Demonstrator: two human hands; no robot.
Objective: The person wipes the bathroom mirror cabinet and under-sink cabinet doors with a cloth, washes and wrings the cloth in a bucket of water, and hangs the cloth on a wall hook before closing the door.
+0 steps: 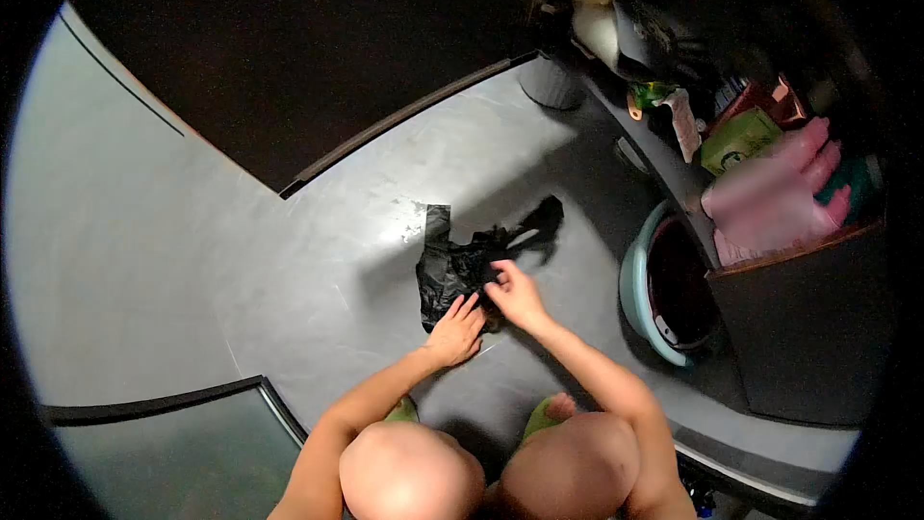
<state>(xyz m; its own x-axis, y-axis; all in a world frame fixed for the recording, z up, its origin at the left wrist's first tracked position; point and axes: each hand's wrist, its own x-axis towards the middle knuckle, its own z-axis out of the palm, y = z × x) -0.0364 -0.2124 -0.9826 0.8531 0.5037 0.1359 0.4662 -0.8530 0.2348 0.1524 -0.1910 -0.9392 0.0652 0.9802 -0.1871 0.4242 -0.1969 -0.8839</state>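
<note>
A crumpled black plastic bag (443, 274) lies on the grey floor in front of my knees, one handle loop pointing up and its other end bunched towards the upper right. My left hand (455, 335) rests on the bag's lower edge with the fingers stretched out. Just to its right, my right hand (517, 297) has bent fingers and thumb closing on the dark bunched plastic. Part of the bag under both hands is hidden.
A light blue basin (635, 279) with a dark inside stands right of my hands. Beside it, a dark shelf holds a pink item (770, 193) with finger-like ends and a green box (739, 142). A grey bin (551, 85) stands farther back. Glass panels border the floor.
</note>
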